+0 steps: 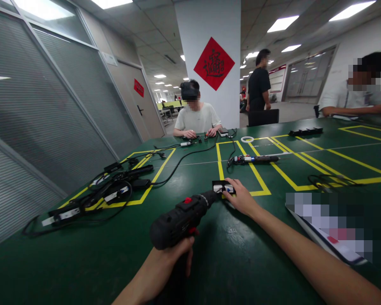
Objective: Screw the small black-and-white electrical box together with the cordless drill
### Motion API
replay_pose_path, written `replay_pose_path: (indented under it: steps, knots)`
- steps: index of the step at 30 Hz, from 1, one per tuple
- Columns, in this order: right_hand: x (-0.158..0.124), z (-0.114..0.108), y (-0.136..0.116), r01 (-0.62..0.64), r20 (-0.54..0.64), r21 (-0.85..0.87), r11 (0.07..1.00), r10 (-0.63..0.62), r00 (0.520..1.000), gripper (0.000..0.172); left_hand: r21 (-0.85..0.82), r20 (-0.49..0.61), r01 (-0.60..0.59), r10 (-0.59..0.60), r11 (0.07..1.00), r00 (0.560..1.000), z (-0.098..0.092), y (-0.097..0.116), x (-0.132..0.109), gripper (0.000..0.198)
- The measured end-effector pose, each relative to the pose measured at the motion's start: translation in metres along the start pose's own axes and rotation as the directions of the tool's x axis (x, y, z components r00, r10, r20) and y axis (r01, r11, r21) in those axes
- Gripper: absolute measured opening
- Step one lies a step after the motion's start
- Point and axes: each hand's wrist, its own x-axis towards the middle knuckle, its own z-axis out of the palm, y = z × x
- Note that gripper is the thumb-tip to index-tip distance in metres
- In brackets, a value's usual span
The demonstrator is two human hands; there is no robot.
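At the left of the frame a tangle of black power strips and cables (114,190) lies on the green table (82,262). Low in the middle, the left hand (174,254) is wrapped tight around the grip of a black power screwdriver (184,218), whose nose points up and right. Its tip meets a small black-and-white part (222,187) just above centre, on a yellow line. The right hand (241,199) lies immediately right of that part, fingers curled and pressing on its edge. Further right, a blurred flat object (333,228) rests near the forearm.
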Motion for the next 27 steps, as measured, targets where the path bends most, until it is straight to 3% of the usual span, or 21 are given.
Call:
replay_pose_path:
  steps: [15,23,27]
  knots:
    - [-0.0015,0.0014,-0.002,-0.006,0.014,-0.011,1.0,0.006,1.0,0.044,-0.077,0.015,0.003,-0.002,0.997,1.0,0.0017,0.0058,-0.0022,0.041]
    - [-0.002,0.001,-0.0022,-0.005,0.008,-0.011,1.0,0.005,1.0,0.043,-0.082,-0.077,-0.001,-0.006,0.997,0.997,0.0076,0.0023,-0.0016,0.036]
    - [-0.0011,0.0014,-0.0004,-0.007,0.003,-0.01,1.0,0.007,1.0,0.043,-0.067,-0.022,0.004,-0.005,0.998,1.0,0.006,0.0032,-0.0011,0.037]
